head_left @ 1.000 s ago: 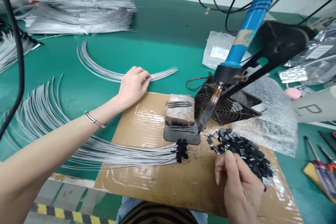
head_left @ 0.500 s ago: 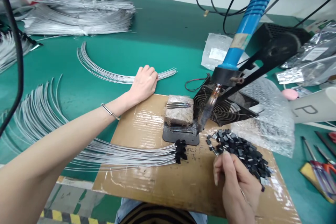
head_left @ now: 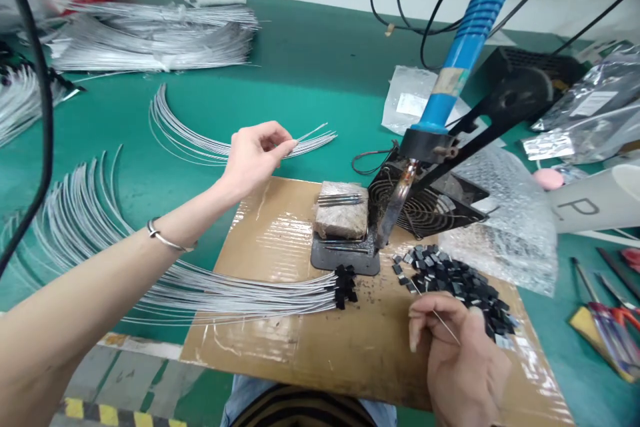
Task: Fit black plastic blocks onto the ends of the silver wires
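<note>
My left hand (head_left: 260, 150) pinches a thin grey wire (head_left: 313, 132) near its end, lifted slightly off a curved bundle of grey wires (head_left: 187, 137) on the green bench. In my right hand (head_left: 457, 347) lies a thin metal wire or needle (head_left: 443, 325), held between thumb and fingers. That hand is at the near edge of a heap of small black connector housings (head_left: 457, 287). A second bundle of grey wires (head_left: 260, 293), ending in black connectors (head_left: 345, 285), lies across the cardboard sheet (head_left: 285, 213), under my left forearm.
A soldering iron (head_left: 400, 203) with a blue handle (head_left: 463, 57) is clamped over a black fan (head_left: 425, 207). A pale block (head_left: 343, 213) with metal tips stands left of it. Bubble wrap (head_left: 510, 227), a white roll (head_left: 600, 200) and hand tools (head_left: 605, 333) are at right.
My left hand has turned and drawn back slightly left, lifting one wire from the bundle. My right hand's fingers have shifted, exposing more of the thin metal piece.
</note>
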A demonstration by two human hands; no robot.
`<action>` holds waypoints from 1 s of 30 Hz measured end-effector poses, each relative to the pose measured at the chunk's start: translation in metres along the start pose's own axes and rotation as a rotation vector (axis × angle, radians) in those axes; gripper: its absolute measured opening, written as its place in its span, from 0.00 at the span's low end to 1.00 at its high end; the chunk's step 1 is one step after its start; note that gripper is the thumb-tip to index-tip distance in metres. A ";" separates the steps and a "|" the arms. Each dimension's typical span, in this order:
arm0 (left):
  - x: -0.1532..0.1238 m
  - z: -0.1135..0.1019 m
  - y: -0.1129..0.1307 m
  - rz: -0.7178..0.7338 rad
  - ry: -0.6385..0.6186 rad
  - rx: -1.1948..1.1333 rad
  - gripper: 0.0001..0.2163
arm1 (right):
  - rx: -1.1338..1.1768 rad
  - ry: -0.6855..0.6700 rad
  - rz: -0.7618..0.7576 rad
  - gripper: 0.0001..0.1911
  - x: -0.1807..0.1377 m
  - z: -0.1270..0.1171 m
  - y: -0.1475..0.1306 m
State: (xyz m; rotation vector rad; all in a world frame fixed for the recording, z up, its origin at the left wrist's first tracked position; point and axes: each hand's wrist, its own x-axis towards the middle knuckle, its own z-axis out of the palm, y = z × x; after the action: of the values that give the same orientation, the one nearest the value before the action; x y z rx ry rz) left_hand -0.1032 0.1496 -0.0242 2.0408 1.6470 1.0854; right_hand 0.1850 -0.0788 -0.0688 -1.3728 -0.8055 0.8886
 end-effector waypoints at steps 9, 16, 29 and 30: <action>-0.051 -0.065 0.047 0.002 -0.263 0.067 0.11 | -0.022 -0.014 -0.132 0.23 -0.008 -0.001 -0.002; -0.086 -0.069 0.063 -0.269 -0.988 -0.341 0.09 | -0.220 -0.363 -0.088 0.18 -0.024 0.024 -0.023; -0.106 -0.054 0.071 -0.361 -0.878 -0.455 0.09 | -0.109 -0.435 0.095 0.14 -0.021 0.057 -0.026; -0.106 -0.054 0.071 -0.369 -0.883 -0.460 0.08 | -0.112 -0.433 0.088 0.14 -0.020 0.057 -0.027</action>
State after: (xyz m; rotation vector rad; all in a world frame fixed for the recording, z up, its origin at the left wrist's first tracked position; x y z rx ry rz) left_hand -0.0978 0.0182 0.0195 1.4831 1.0999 0.2929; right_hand 0.1266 -0.0706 -0.0389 -1.3377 -1.1438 1.2492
